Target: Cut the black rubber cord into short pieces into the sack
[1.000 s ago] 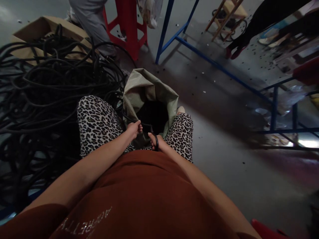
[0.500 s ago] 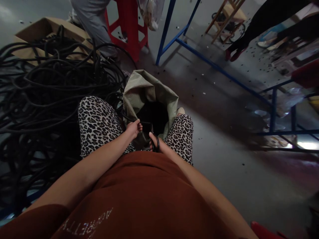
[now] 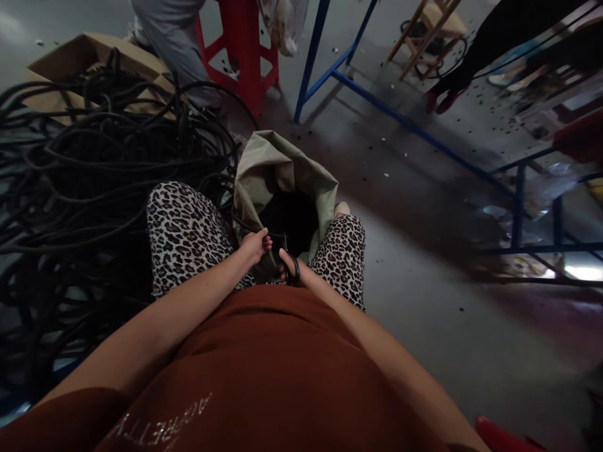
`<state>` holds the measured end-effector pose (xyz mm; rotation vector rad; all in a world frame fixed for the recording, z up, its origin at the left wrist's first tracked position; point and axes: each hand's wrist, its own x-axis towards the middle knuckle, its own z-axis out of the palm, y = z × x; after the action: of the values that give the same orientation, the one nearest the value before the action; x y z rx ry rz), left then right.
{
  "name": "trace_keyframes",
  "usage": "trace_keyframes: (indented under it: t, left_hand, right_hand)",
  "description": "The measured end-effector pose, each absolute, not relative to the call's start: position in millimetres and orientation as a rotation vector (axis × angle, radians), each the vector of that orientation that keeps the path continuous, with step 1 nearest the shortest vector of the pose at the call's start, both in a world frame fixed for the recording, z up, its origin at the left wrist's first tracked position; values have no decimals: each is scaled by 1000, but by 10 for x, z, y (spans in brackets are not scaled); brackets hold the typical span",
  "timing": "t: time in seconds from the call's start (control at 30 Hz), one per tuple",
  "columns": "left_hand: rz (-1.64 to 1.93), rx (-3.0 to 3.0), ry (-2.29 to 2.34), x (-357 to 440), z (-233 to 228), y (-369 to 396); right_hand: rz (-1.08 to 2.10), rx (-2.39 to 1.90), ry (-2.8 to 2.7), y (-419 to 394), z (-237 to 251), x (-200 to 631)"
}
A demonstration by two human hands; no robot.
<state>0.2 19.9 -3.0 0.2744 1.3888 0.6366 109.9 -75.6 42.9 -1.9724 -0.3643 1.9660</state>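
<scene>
Compared with the two earlier frames, very little had changed: both hands sat at the same spot between the knees, over the near edge of the sack's mouth. The left hand (image 3: 254, 245) was clenched around a black cable (image 3: 245, 224) that ran in from the big tangle on the left; its knuckles had shifted only slightly toward the right hand across the second. The right hand (image 3: 293, 267) was grasping a pair of scissors (image 3: 295, 271) by a black loop handle round the thumb; a second earlier the thumb stood a little farther from the left hand. The blades pointed toward the cable held by the left hand, but they were too dark to tell whether they were apart or closed on it. The grey-green sack (image 3: 282, 169) stood open on the floor between the leopard-print legs (image 3: 181, 229), its inside dark. The cable pile (image 3: 94, 169) lay heaped at the left, unchanged, with a cardboard box (image 3: 80, 53) behind it. Far off stood a red stool (image 3: 242, 50) beside another person's grey trouser leg (image 3: 174, 37), and a blue metal frame (image 3: 405, 122) crossed the floor at the right. Judgement: the small closing of the gap suggested the hands were working the cable at the scissors.
</scene>
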Motion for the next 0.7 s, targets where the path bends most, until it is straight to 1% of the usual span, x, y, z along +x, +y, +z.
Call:
trace_keyframes:
  t: [0.53,0.7]
  left_hand:
    - [601,340,1384,-7,-59,182]
    - [576,334,1405,-13,-58,193]
  right_hand:
    - [2038,-1887,-303,-760,450,1128]
    - [1942,-1852,-278,-767,407,1120]
